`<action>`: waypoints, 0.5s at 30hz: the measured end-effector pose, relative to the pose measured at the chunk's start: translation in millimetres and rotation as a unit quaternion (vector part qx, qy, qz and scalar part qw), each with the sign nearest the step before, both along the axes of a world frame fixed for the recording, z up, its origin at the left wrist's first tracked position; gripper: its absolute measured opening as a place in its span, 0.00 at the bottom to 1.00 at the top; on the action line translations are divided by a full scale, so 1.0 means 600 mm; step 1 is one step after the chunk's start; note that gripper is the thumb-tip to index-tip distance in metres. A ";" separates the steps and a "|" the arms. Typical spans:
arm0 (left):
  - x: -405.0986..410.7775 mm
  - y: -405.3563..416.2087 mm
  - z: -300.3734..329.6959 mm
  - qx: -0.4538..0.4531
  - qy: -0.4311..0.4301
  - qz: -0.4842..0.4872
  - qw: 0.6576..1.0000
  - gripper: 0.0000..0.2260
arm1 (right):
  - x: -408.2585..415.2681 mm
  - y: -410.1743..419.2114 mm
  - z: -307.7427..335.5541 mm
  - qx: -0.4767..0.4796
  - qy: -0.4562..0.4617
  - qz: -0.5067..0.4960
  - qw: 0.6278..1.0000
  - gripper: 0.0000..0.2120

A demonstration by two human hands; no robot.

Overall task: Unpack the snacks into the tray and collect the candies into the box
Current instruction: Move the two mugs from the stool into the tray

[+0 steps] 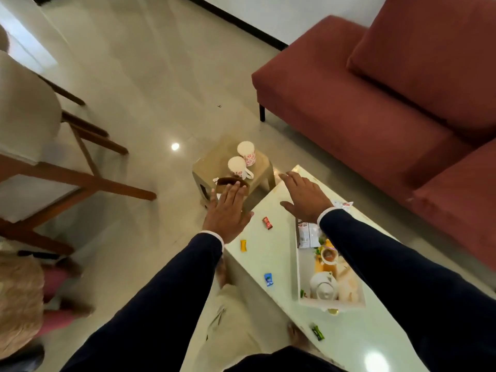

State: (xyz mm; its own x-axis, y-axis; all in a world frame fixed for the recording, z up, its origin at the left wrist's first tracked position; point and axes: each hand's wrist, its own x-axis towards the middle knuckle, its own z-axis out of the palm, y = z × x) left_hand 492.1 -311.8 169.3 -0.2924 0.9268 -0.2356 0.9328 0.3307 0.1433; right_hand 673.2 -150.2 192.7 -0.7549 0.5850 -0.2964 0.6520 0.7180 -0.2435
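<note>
A small brown cardboard box [228,183] sits open at the near edge of a low beige stool [212,165]. My left hand [228,210] hovers flat just in front of the box, fingers apart, holding nothing. My right hand [303,194] is spread open over the far corner of the pale table [271,253]. Wrapped candies lie loose on the table: a red one [267,223], a yellow one [243,245], a blue one [268,279] and a green one [317,332]. A white tray [302,275] holds snack packets [308,234] and a white teapot [323,287].
Two white mugs [241,159] with red patterns stand on the stool behind the box. A red sofa [375,103] runs along the right. Wooden-legged chairs [40,146] stand at the left. Shiny tiled floor lies between.
</note>
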 end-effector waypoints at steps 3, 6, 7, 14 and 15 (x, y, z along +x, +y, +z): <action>-0.098 0.068 -0.033 -0.001 -0.041 -0.006 0.999 0.30 | -0.092 0.042 -0.037 -0.013 -0.032 -0.030 0.999 0.34; -0.204 0.141 -0.082 -0.016 -0.086 -0.001 0.996 0.30 | -0.188 0.083 -0.091 -0.050 -0.054 -0.071 0.995 0.33; -0.229 0.161 -0.099 -0.017 -0.097 0.006 0.995 0.30 | -0.209 0.093 -0.106 -0.059 -0.065 -0.080 0.993 0.33; -0.346 0.290 -0.265 -0.029 -0.179 0.021 0.983 0.32 | -0.390 0.208 -0.238 0.003 -0.090 -0.066 0.994 0.36; -0.349 0.302 -0.286 -0.035 -0.201 0.032 0.979 0.33 | -0.410 0.227 -0.255 0.014 -0.090 -0.060 0.994 0.39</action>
